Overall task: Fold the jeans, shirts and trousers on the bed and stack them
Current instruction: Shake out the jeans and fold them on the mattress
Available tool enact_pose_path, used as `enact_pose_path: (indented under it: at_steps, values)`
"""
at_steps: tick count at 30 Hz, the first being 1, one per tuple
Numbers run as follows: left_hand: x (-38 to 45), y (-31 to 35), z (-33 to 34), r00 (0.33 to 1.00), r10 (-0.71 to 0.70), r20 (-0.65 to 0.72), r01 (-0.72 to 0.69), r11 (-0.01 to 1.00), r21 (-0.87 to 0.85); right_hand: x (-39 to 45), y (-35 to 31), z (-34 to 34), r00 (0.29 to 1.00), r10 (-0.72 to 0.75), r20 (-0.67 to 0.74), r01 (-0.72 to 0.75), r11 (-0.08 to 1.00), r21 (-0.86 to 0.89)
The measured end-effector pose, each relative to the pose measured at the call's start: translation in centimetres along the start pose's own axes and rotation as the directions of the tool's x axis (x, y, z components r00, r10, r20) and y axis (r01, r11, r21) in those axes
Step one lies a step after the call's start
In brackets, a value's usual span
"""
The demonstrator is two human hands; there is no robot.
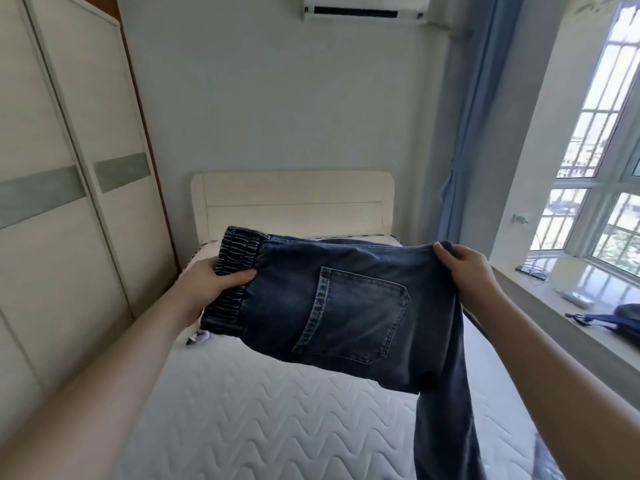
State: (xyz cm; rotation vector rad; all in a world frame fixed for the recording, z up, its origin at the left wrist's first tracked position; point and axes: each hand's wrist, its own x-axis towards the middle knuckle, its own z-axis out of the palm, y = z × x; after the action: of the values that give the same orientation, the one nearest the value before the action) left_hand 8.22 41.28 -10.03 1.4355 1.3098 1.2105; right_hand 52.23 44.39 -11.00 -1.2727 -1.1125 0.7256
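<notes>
Dark blue jeans [346,306] hang in the air above the bed [263,410], back pocket facing me. My left hand [207,282] grips the elastic waistband at the left. My right hand [467,271] holds the seat end of the jeans at the right, and the legs drop down from it past the frame's bottom edge. A small piece of light cloth [199,337] lies on the mattress under the waistband, mostly hidden.
The white quilted mattress has a cream headboard [294,202] at the far end. A wardrobe [69,202] stands along the left. On the right a window ledge [571,299] carries a dark blue bag [620,320], a cable and a small white object.
</notes>
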Motion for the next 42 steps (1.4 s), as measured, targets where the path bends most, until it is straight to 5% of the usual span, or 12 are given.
enact_pose_path:
  at_steps: [18, 28, 42]
  values:
    - [9.5, -12.1, 5.7, 0.96, -0.265, -0.087, 0.258, 0.962, -0.089, 13.3, 14.1, 5.7, 0.966, 0.223, 0.135, -0.214, 0.974, -0.074]
    - [14.8, -10.9, 10.3, 0.967, -0.247, -0.068, 0.233, 0.958, -0.165, 20.4, 10.8, 3.0, 0.995, 0.064, 0.078, -0.057, 0.994, -0.092]
    - [18.3, -11.5, 18.9, 0.958, -0.224, 0.176, 0.266, 0.925, -0.27, 22.1, 6.9, -4.6, 0.982, -0.128, -0.142, 0.107, 0.984, -0.143]
